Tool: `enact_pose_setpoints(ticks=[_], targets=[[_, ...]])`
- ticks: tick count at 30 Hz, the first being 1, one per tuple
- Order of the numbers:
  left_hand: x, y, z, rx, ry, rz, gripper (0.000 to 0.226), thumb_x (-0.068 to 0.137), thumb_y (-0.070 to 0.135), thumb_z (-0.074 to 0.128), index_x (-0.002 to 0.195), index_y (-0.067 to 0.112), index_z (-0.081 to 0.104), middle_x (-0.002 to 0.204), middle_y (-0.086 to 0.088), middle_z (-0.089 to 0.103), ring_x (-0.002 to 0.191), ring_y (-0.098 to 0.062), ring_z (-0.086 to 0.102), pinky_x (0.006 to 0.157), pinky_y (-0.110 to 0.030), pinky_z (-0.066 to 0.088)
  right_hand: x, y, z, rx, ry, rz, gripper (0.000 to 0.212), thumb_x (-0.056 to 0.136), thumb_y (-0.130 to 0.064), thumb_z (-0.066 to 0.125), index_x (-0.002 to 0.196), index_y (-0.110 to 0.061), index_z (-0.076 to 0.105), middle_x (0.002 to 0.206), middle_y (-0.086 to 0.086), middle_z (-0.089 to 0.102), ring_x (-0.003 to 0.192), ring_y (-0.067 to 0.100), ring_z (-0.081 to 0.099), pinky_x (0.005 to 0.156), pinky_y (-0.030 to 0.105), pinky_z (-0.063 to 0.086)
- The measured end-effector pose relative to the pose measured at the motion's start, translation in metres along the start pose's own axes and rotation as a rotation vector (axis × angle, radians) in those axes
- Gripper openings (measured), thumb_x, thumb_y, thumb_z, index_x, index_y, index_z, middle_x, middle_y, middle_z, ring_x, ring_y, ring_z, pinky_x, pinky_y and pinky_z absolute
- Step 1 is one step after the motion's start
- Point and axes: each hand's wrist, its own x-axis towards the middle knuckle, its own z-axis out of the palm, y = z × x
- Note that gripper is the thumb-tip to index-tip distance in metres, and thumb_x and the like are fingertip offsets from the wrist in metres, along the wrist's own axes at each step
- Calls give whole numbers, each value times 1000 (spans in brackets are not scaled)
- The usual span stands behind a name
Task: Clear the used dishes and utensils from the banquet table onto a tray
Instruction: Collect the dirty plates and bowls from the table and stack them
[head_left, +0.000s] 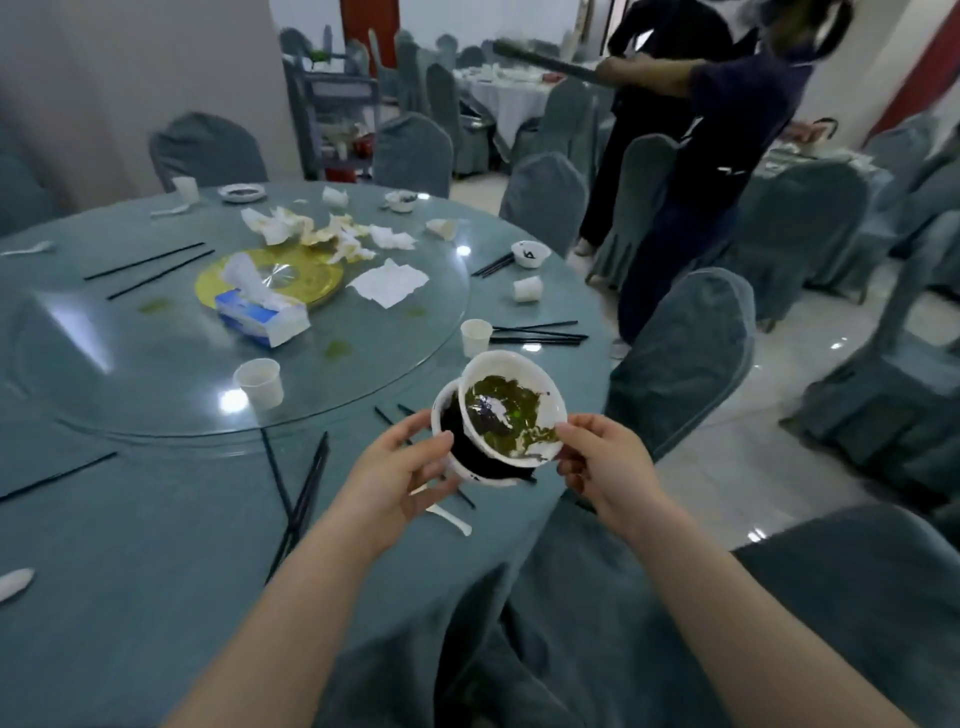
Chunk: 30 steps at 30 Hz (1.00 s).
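Two soiled white bowls (511, 410), one tilted into the other, hang above the tabletop's (156, 545) near-right edge, the left hand (400, 483) curled round the lower bowl and the right hand (605, 470) pinching the upper rim. Four paper cups (260, 382) stand upright and black chopsticks (301, 499) lie scattered. A white spoon (449, 517) shows partly under the left hand.
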Motion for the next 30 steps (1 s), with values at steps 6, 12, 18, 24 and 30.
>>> enact_pose_setpoints(ticks=[6, 12, 18, 24, 30], targets=[[-17, -13, 63, 60, -185, -74, 33, 81, 4, 66, 112, 17, 66, 90, -10, 74, 77, -23, 70, 68, -35, 58, -49, -15, -56, -45, 183, -45, 6, 90, -18, 63, 89, -13, 66, 84, 8, 72, 74, 21, 68, 72, 36, 61], [-36, -29, 139, 145, -368, -73, 37, 75, 16, 71, 112, 15, 67, 93, -10, 72, 79, -22, 68, 67, -33, 57, -87, -32, -128, 145, 189, 39, 9, 93, -13, 58, 102, -10, 61, 85, 11, 73, 68, 20, 72, 55, 28, 55], [-51, -71, 229, 372, -548, -115, 28, 90, 41, 61, 104, 19, 72, 101, -13, 72, 95, -29, 69, 80, -42, 58, -124, -13, -231, 250, 240, 59, 19, 89, 1, 58, 106, -5, 63, 87, 12, 75, 73, 21, 73, 58, 30, 57], [-74, -144, 325, 426, -661, -141, 56, 68, 32, 77, 120, 22, 59, 106, -5, 73, 94, -23, 71, 75, -34, 57, -152, 5, -357, 268, 289, 44, 19, 88, 3, 60, 107, -1, 61, 84, 14, 75, 73, 24, 73, 57, 30, 57], [-85, -206, 417, 359, -620, -127, 39, 84, 10, 67, 121, 19, 60, 108, -11, 72, 94, -28, 70, 75, -31, 57, -152, 11, -470, 270, 284, 57, 19, 88, 2, 62, 106, -2, 61, 84, 12, 75, 77, 26, 73, 67, 35, 60]])
